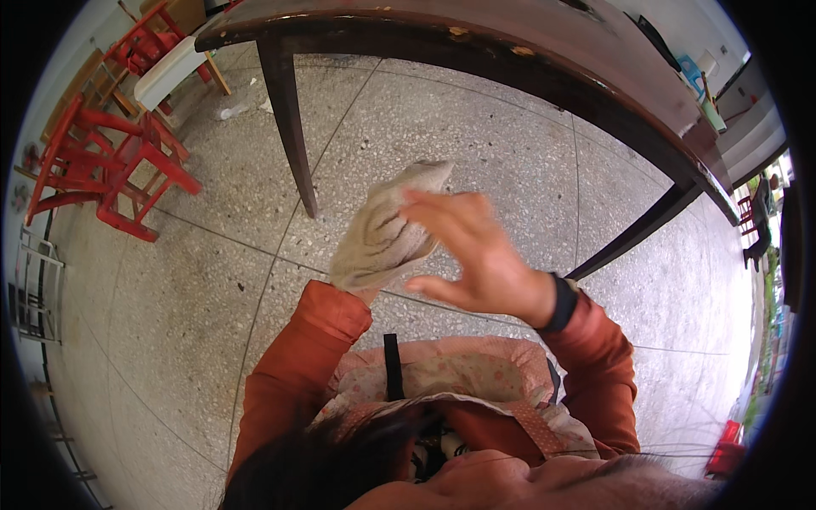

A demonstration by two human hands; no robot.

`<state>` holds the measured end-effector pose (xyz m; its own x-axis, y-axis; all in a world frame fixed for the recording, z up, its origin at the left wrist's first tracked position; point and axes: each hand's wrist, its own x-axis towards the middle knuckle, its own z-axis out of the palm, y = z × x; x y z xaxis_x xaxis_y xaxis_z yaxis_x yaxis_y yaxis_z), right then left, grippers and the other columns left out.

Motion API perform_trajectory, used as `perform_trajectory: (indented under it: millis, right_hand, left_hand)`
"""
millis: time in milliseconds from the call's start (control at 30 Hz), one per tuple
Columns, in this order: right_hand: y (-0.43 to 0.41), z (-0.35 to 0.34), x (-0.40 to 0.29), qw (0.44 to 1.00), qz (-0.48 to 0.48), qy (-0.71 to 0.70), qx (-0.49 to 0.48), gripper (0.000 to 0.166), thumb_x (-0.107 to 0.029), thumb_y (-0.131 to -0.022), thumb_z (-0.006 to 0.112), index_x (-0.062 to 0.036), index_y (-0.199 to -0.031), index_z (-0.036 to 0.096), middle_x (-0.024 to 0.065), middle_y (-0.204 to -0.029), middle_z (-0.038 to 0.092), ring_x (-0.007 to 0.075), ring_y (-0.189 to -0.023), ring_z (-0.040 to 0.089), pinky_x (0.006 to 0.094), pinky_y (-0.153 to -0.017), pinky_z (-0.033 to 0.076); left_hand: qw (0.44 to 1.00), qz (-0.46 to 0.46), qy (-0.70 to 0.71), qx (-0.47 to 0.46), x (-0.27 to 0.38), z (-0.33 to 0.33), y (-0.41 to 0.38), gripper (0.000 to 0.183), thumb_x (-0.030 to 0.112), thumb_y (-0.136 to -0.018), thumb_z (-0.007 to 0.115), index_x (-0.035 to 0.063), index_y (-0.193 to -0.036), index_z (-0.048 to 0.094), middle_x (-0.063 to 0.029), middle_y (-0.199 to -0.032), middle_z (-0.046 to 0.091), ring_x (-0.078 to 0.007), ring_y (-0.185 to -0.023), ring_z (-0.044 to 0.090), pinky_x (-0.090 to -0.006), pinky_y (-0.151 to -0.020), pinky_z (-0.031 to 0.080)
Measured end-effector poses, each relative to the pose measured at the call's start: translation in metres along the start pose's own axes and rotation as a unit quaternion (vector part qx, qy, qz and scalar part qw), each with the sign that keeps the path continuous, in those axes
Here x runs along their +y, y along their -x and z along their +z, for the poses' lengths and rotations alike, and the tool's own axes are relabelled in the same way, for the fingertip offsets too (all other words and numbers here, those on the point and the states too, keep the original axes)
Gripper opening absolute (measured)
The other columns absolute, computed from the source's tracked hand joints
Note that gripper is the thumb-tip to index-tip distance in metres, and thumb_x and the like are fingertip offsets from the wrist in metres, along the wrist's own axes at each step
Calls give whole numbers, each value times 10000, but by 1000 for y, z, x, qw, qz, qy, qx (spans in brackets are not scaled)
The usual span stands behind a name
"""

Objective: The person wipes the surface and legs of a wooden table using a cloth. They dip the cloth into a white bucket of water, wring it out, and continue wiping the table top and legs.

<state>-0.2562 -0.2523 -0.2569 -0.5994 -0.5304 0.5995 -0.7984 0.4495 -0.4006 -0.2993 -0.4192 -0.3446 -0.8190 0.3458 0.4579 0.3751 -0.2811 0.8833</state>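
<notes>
A beige-grey cloth [389, 239], rumpled and with darker fold lines, lies over my left hand, hiding its palm and fingers. Only a bit of the wrist of my left hand [366, 295] shows between the cloth and the orange-red cuff. My right hand [481, 255], slightly blurred, is at the cloth's right side with thumb and fingers spread. Its fingertips overlap the cloth in the view; whether they touch it cannot be told. A black band [562, 303] circles the right wrist. I wear a pink patterned apron [472, 373].
A dark wooden table [408, 38] with a chipped edge spans the front, one leg [284, 127] left of the cloth. Red wooden stools [121, 166] and a white-topped bench [169, 73] stand at left on speckled floor. A metal rack [38, 280] is far left. Items lie on the table's right.
</notes>
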Motion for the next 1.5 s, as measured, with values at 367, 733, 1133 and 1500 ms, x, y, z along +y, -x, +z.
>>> perform_trajectory:
  millis: [367,733,1133,1500]
  right_hand:
    - [40,-209,61,753,130,637,101,755,-120,-656,816,-175,-1342,503,59,-1364,522,228,-1277,463,390,-1065,336]
    - [48,-221,100,771,157,607,114,635,15,-644,769,-153,-1231,595,76,-1198,636,267,-1107,603,371,-958,465]
    - [48,-224,104,756,130,633,109,654,29,-617,790,-165,-1217,619,39,-1181,654,226,-1083,629,333,-939,480]
    - [51,-221,106,761,138,621,128,653,33,-612,785,-166,-1212,621,33,-1180,654,212,-1098,618,323,-939,474]
  left_hand:
    - [936,13,347,55,31,24,-81,483,63,-872,618,12,-1317,439,-102,-1315,511,-153,-1124,538,-275,-934,469]
    - [934,18,221,280,-54,61,-201,229,190,-917,608,63,-1088,525,-33,-1059,539,-114,-925,523,-267,-849,450]
    - [890,-85,267,361,-11,-27,-203,368,376,-988,372,99,-1168,534,-42,-1133,572,-210,-1017,541,-325,-897,435]
    - [878,-47,224,420,-12,-125,-197,377,384,-996,341,125,-1201,522,-57,-1199,562,-247,-1084,513,-341,-965,393]
